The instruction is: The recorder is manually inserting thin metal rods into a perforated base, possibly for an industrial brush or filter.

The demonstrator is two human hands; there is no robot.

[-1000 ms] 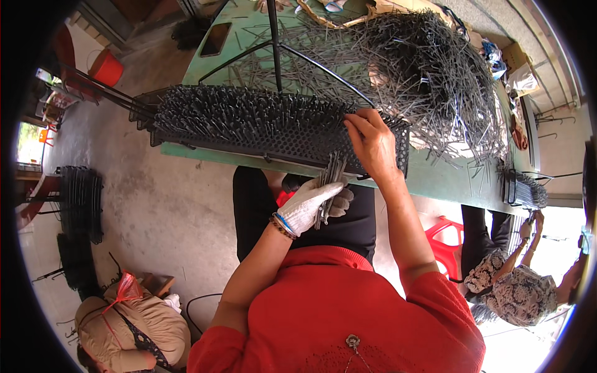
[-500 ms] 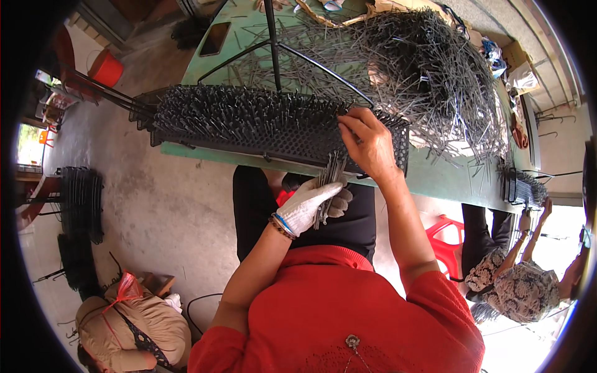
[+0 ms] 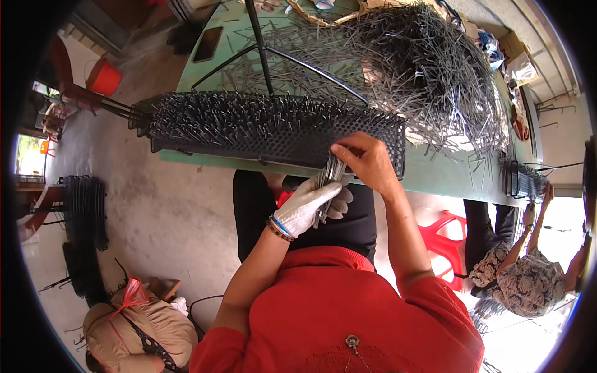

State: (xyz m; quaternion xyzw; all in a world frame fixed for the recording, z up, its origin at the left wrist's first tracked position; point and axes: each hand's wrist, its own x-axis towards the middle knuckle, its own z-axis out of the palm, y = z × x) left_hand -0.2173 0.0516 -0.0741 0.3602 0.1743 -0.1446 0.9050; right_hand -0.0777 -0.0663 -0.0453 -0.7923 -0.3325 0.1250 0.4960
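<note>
Along the near edge of the green table (image 3: 435, 177) stands a long black perforated rack (image 3: 273, 133), its top bristling with thin metal pins set upright in the holes. Both of the person's hands meet at the rack's right end, just in front of its near face.

The left hand (image 3: 310, 205), in a white knit glove with a beaded band at the wrist, comes up from the lower middle with the forearm slanting toward the table. Its fingers are curled tight around a bundle of grey metal pins (image 3: 329, 180), which stands nearly upright in the fist and fans out a little above it, the upper ends touching the rack's front.

The right hand (image 3: 367, 163) is bare. Its forearm rises steeply from the red sleeve, the wrist bent forward over the table's edge. Thumb and forefinger are pinched narrow at the top of the bundle, apparently on one or a few pins; the other fingers fold loosely, resting against the rack's lower corner.

Behind the rack, toward the far right corner of the table, lies a large tangled heap of loose pins (image 3: 429, 68). A thin black metal frame (image 3: 267, 53) rises over the table's far side.
</note>
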